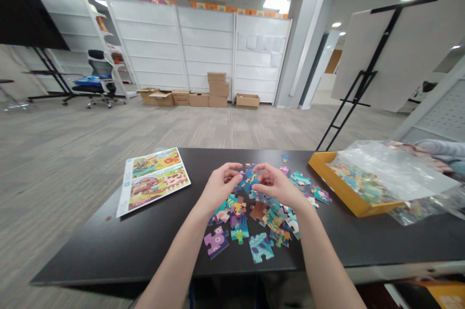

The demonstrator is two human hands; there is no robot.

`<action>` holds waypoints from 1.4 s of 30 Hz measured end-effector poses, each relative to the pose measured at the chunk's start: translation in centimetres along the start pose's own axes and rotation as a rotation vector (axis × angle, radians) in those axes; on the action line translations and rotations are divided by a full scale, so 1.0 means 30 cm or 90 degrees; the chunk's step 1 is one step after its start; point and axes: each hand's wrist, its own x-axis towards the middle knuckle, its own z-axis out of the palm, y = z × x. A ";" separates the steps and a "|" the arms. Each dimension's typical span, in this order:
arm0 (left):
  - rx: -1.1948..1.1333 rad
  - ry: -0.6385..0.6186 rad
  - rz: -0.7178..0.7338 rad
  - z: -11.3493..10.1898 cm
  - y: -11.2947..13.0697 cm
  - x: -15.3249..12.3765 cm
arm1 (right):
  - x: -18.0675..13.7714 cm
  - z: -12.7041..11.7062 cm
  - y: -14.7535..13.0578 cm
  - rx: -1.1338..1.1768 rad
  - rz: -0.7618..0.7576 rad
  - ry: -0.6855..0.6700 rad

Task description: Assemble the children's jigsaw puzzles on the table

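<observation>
My left hand (220, 186) and my right hand (278, 187) meet above a loose heap of jigsaw puzzle pieces on the dark table. Between their fingertips is a dark blue jigsaw piece (249, 180) with orange marks; whether it is one piece or two joined I cannot tell. Both hands pinch it from opposite sides. Below them lie more pieces: a purple piece (216, 241), a teal piece with leaf shapes (261, 247) and a blue-green piece (240, 229). Several others overlap under my right wrist, partly hidden by it.
A printed picture sheet (154, 180) lies on the left of the black table (119, 246). To the right stands a yellow box (348, 197) holding colourful pieces, with clear plastic bags (403, 173) over it. Cardboard boxes (199, 100) line the far shelving.
</observation>
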 end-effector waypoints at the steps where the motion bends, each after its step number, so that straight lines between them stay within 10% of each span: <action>1: -0.019 0.010 -0.008 0.004 0.001 0.001 | 0.002 0.004 0.001 0.004 0.001 0.011; 20: -0.089 -0.024 -0.036 0.037 0.015 -0.005 | 0.023 -0.015 0.001 -0.015 -0.054 0.201; 42: -0.066 0.084 0.002 0.042 -0.012 0.017 | -0.010 -0.022 0.000 0.023 0.047 -0.020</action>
